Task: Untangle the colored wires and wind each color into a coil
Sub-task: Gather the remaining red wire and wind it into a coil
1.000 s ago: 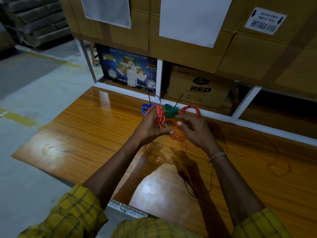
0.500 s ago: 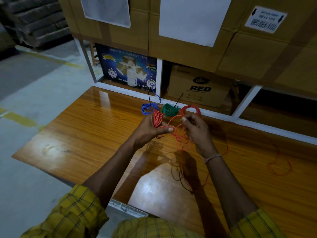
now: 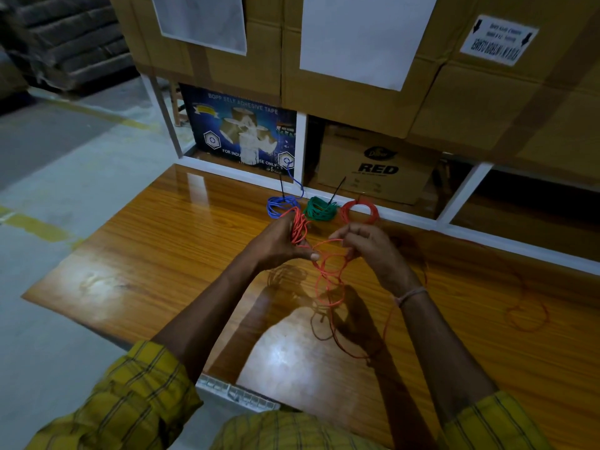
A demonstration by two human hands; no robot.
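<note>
Setting: warehouse corner, with cardboard boxes (image 3: 357, 92) stacked across the top of the frame and a glossy wooden table (image 3: 146, 254) filling the middle
Finished coils: a blue coil (image 3: 280, 205), a green coil (image 3: 319, 211) and a red coil (image 3: 359, 212) lay side by side at the table's far edge, just above the hands
Left hand (image 3: 279, 245): fingers curled round a bundle of orange wire (image 3: 299, 227) wound in loops, thumb pressed on a strand
Right hand (image 3: 368, 246): fingers bent, pinching the loose strand at centre frame
Loose wire: it hung in slack loops (image 3: 331, 287) below both hands and trailed toward the lower right
Step in hand: apparently winding the orange, the last colour
Next move: likely laying another loop onto the bundle, keeping the slack from knotting
</note>
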